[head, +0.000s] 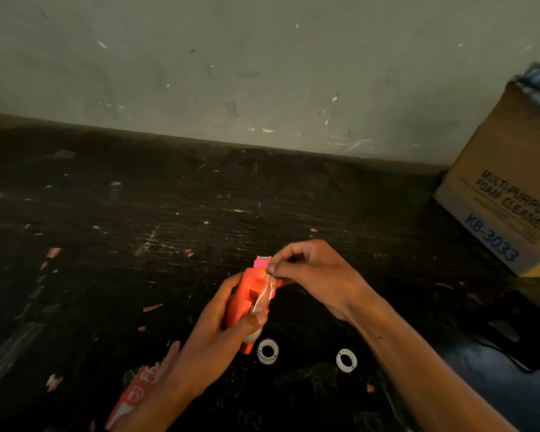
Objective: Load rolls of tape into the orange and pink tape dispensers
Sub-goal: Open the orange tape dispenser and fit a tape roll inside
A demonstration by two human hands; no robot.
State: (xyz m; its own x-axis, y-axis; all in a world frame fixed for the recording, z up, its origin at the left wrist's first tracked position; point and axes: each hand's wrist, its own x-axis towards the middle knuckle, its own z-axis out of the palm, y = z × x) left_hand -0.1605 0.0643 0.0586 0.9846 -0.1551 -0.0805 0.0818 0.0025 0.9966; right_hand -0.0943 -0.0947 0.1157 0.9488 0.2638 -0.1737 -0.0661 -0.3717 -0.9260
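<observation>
My left hand (214,335) grips an orange tape dispenser (247,296) with a pink cutter head (262,263), held just above the dark table. A strip of clear tape (267,291) runs along the dispenser's side. My right hand (312,272) pinches the end of that strip beside the pink head. Two white tape rolls lie on the table below the hands: one (267,351) just right of the dispenser's lower end, the other (346,360) further right under my right forearm.
A cardboard box (505,194) printed "multi-purpose foam cleaner" stands at the right against the grey wall (262,73). A red and white wrapper (138,391) lies under my left forearm. Small scraps litter the scratched black table (138,219).
</observation>
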